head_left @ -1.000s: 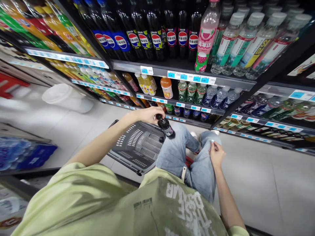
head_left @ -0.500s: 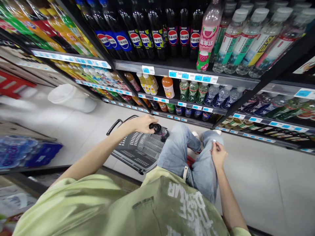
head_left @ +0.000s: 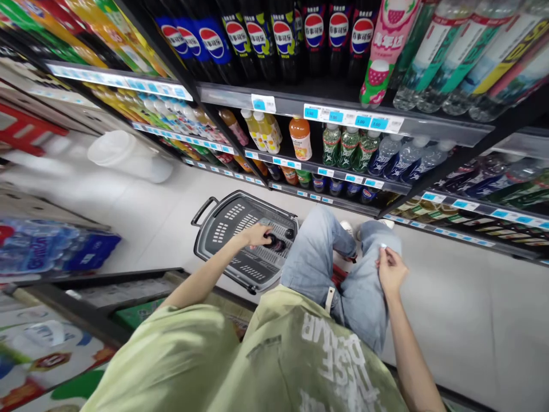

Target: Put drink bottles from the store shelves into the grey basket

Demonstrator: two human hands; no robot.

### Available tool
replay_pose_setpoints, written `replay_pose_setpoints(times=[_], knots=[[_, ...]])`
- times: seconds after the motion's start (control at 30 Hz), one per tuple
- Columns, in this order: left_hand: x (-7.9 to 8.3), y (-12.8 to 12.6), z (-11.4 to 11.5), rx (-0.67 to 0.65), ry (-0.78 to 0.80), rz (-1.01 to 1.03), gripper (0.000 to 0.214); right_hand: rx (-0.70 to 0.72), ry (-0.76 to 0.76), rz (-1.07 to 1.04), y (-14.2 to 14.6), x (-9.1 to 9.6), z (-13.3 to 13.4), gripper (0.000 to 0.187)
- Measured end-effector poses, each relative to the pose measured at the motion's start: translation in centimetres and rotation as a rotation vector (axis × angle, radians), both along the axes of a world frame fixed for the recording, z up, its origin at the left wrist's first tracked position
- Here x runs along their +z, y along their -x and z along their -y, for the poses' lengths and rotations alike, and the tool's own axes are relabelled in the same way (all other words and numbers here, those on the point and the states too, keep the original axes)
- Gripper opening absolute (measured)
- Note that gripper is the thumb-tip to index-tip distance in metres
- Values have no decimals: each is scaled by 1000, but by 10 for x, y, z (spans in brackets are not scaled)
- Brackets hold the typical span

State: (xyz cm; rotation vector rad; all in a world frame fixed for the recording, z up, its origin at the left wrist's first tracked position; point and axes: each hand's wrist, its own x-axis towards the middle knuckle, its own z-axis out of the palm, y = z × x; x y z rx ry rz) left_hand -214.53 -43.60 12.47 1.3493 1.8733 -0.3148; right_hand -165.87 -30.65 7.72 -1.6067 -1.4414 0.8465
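My left hand (head_left: 257,235) reaches down into a grey shopping basket (head_left: 210,252) on the floor. Its fingers are closed around the cap end of a dark soda bottle (head_left: 278,245), which lies tilted inside against the slotted bottom. A small dark round thing (head_left: 290,234) shows beside the bottle, too small to name. Over my knee, my right hand (head_left: 392,271) pinches a tiny white object (head_left: 383,246) between thumb and fingers; I cannot make out its kind.
Drink shelves rise ahead, with cola bottles (head_left: 283,37) and a pink bottle (head_left: 380,54) on the upper level. A white bucket (head_left: 124,154) stands on the floor to the left. Packs of bottled water (head_left: 38,246) sit nearer, beside a black-framed display (head_left: 68,303).
My left hand has lowered the soda bottle from above the basket into it. The right hand stays by the knee with the white object. The view has tipped downward a little.
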Motion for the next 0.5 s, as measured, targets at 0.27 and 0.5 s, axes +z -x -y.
replay_pose_setpoints(times=[0.27,0.5], knots=[[-122,-27,14,343,134,12,38,-34,72,15,-1,15,4,80],[-195,-51,-1,552,200,49,44,-89,56,120,-4,24,1,79]])
